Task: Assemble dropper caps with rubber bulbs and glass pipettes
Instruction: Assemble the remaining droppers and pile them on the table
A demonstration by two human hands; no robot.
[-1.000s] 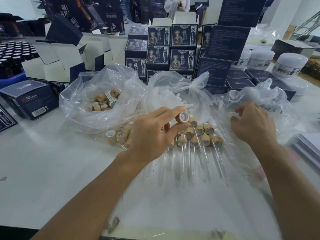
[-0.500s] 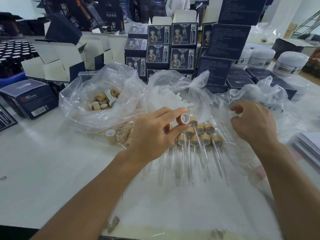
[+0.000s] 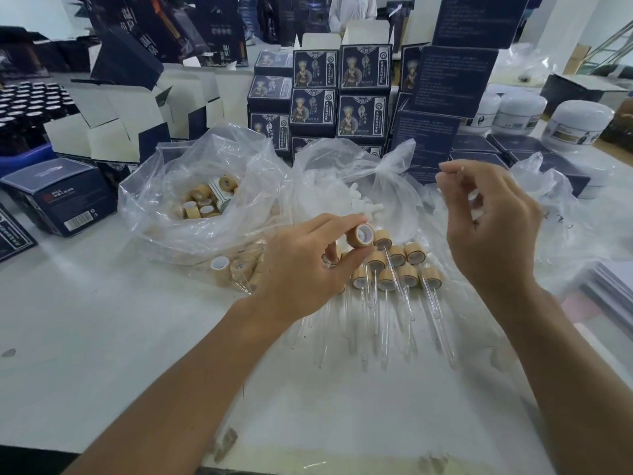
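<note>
Partly hidden: right hand [image 3: 486, 221] raised above the table [image 3: 85, 320], fingers curling, thumb and forefinger pinching something thin near the tip; too faint to tell whether it is a glass tube. Left hand [image 3: 301, 269] gripping one tan cap [image 3: 361, 234] between thumb and forefinger, holding it just above the row of finished droppers [image 3: 394, 269], open white-lined end tilting up and right toward the camera. Lower fingers of that hand covering the left end of the row. Showing about nine caps with tubes attached, lying in two rows on clear plastic sheet [image 3: 342, 389], tubes running toward the near edge, long axes roughly parallel. Left bag [image 3: 191, 186] holding loose caps, count unclear through the film. Middle bag [image 3: 346, 186] holding white bulbs, blurring together. Dark boxes [image 3: 339, 90] stacking behind, three white jars [image 3: 579, 126] far right, one cut by a box.
</note>
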